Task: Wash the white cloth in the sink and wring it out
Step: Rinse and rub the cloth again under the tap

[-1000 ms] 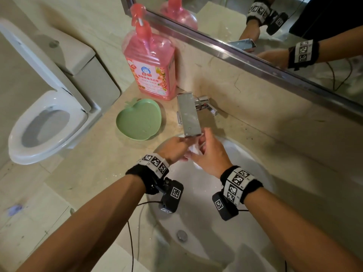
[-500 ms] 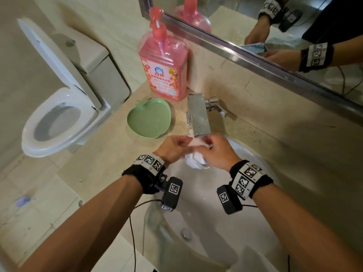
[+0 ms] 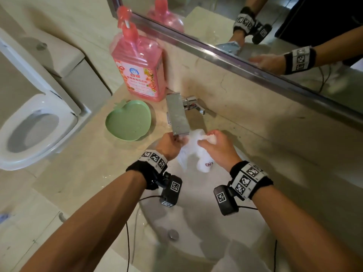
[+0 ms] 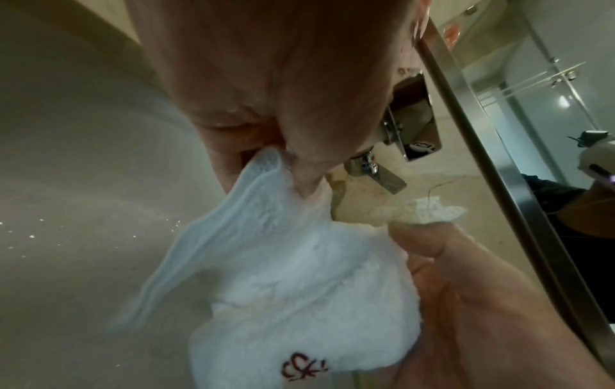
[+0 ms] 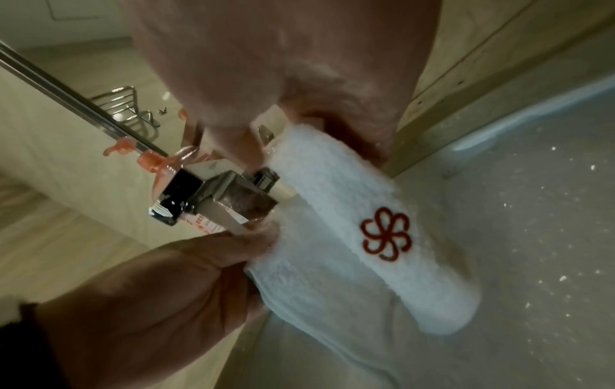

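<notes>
1. so, both hands are up at the 12 o'clock end of the sink (image 3: pixel 198 218), right under the faucet (image 3: pixel 177 114), with the white cloth (image 3: pixel 193 152) strung between them.
2. my left hand (image 3: pixel 170 146) has its fingers curled, pinching one edge of the cloth just below the spout. the left wrist view shows the thumb and fingers clamped on a hemmed corner (image 4: pixel 266 168).
3. my right hand (image 3: pixel 217 148) is gripping a bunched wad of the same cloth at its 12 o'clock side, fingers wrapped around it. the rest hangs down into the basin.
4. the hanging part has a small red flower logo (image 5: pixel 386 234) on it, really clear in the right wrist view, where the cloth looks rolled into a fat tube.
5. can't tell if water's actually running, though the basin has droplets all over it.
6. off at 10 o'clock from the hands there's a green apple-shaped dish (image 3: pixel 128 120) on the counter, and a pink soap bottle (image 3: pixel 138 63) at 11 o'clock against the wall, below the mirror (image 3: pixel 255 36).
7. toilet (image 3: pixel 33 132) is way out at 9 o'clock.
</notes>
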